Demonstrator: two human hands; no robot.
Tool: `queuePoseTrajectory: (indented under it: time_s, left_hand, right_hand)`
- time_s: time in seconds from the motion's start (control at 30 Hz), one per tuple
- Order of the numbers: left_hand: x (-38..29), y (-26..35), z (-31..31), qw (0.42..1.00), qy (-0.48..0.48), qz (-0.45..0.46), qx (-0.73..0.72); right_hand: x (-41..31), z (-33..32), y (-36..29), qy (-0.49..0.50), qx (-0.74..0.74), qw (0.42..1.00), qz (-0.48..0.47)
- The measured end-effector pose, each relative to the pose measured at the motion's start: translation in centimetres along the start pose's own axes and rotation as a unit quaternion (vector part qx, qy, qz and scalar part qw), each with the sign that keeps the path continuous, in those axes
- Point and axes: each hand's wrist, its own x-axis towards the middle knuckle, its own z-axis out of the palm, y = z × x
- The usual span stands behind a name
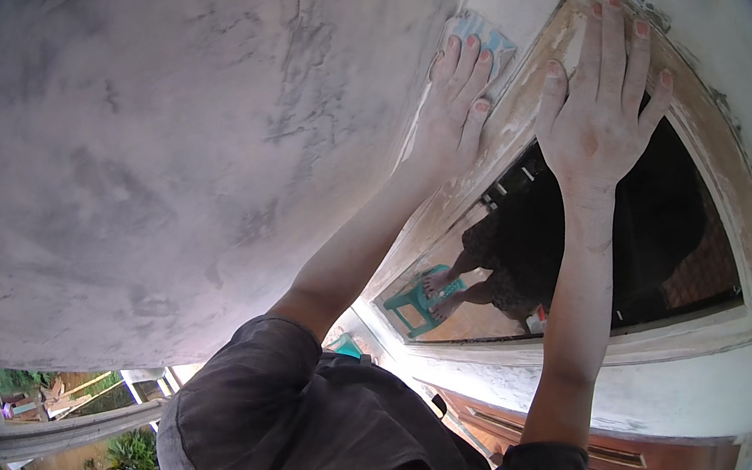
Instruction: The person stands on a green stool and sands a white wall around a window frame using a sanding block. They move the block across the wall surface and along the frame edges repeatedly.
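My left hand [455, 95] presses a folded sheet [501, 40], pale with blue stripes, flat against the narrow strip of plastered wall beside a window frame. Its fingertips lie over the sheet and hide part of it. Fingers spread, my right hand [600, 115] rests palm-down on the upper part of the wooden window frame [717, 113], with nothing visible in it. Paint on this frame looks worn and patchy. Below the right hand, the dark glass pane [667, 218] mirrors bare feet on a green stool. Pale dust coats both hands and forearms.
A grey, smudged plaster wall [145, 130] fills the left side. Down below, part of a green plastic stool [347, 345] shows past my body. A brown wooden panel [690, 459] is at lower right. A rail [68, 421] crosses the lower left, with plants [133, 450] beyond.
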Motion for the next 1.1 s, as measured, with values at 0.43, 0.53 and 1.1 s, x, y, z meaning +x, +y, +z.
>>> queuePoseTrajectory:
  time_s: [0.43,0.53,1.1]
  left_hand:
    - [-8.0,-0.3,-0.1,1.000,0.021,-0.002,0.020]
    - [-0.4,-0.3,-0.4,1.000,-0.015,0.000,-0.015]
    - [6.3,0.9,0.3,0.997,0.040,0.066,0.002]
  right_hand:
    - [-1.6,0.2,-3.3,-0.063,0.069,0.994,0.062]
    - [-2.5,0.1,-4.2,-0.074,0.095,0.990,0.068]
    - [-3.6,-6.2,-0.3,-0.078,0.053,0.994,0.053]
